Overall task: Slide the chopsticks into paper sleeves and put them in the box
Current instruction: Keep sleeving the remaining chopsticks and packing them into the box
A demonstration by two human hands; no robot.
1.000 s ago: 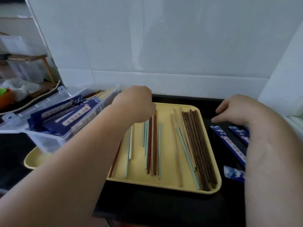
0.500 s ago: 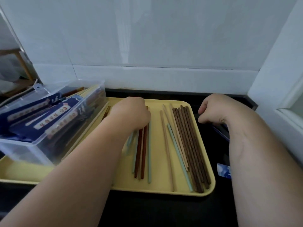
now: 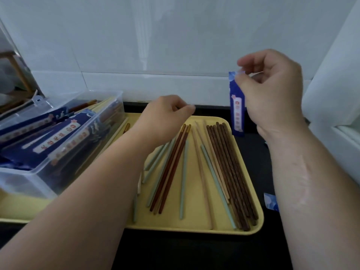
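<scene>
White tiled wall at back, black worktop (image 3: 194, 250) below w/ yellow tray (image 3: 196, 228) on it.

Diffs vs 0.5 s ago:
- Right hand (image 3: 272, 94) was low by tray's right edge, curled over the worktop; now raised in front of wall, thumb + forefinger pinched on top end of a blue paper sleeve (image 3: 236, 112). Sleeve hangs upright, lower end just above tray's far right corner.
- Left hand (image 3: 165, 117) was pressed down on the chopsticks mid-tray; now at tray's far edge, fingers curled together. Cannot tell if it holds anything; palm side is turned away.
- Camera closer, tilted a bit more to the right.

Task items:
- Loose chopsticks on tray: dark brown bunch (image 3: 231, 172) along right side, reddish pair (image 3: 169, 170) centre, pale green ones (image 3: 184, 178) scattered, tan ones (image 3: 200, 170) between.
- Clear plastic box (image 3: 64, 162) sits on tray's left part, holds sleeved sets (image 3: 58, 137) w/ a few bare chopstick ends sticking out at far end.
- Spare sleeve (image 3: 270, 203) on worktop right of tray, mostly covered by right forearm.

Hidden / unclear:
- Left forearm covers tray's left-centre, so some green sticks show only in part.
- Box cut off at left edge.
- Sleeve print too blurred to read.
- Wooden frame (image 3: 13, 75) far left, blurred, partly cut off.
</scene>
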